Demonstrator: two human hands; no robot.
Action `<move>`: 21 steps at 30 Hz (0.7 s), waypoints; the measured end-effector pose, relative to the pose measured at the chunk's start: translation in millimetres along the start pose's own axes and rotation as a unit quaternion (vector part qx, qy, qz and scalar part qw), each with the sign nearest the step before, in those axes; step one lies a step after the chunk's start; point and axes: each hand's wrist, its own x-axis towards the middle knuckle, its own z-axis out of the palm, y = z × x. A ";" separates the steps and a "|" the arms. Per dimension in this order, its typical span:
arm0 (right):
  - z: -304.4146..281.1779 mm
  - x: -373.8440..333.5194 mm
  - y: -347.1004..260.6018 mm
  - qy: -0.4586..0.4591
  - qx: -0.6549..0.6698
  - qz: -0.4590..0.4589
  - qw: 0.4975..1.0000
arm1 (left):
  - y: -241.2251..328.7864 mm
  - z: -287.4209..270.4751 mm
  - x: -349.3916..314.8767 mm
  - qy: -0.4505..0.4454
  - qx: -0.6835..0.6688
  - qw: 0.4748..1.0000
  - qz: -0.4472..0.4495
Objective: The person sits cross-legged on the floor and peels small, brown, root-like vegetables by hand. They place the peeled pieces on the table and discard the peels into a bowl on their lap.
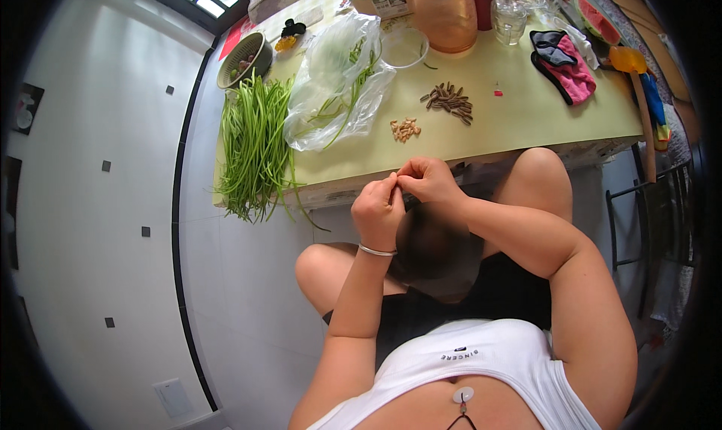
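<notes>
My left hand (378,208), with a bangle at its wrist, and my right hand (435,180) meet just off the table's near edge. Thumb and fingers of both are pinched tip to tip. Whatever they hold is too small and hidden to make out. Just beyond them on the table (361,167) lies a small heap of pale kernels (406,130). Farther back and to the right is a larger pile of long, thin, dark-brown pieces (450,102) that look like unshelled nuts or seeds.
Long green stalks (256,144) overhang the table's left edge, beside a clear plastic bag (331,91) and a basket (246,57). Behind stand a plastic tub (404,49) and an amber jar (444,16). Pink-black cloth (568,72) lies right. A dark blurred shape (436,249) is between my knees.
</notes>
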 end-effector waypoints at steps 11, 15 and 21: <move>1.5 5.3 11.2 -0.049 0.021 0.047 0.997 | 3.8 -2.8 -3.9 0.012 0.040 0.999 -0.007; 2.7 2.2 9.8 -0.038 -0.051 0.029 0.998 | 6.4 0.3 -9.1 -0.002 0.063 0.998 0.000; 1.0 3.8 6.1 -0.050 -0.042 0.015 0.998 | 8.4 -2.1 -8.1 0.007 -0.019 0.999 -0.049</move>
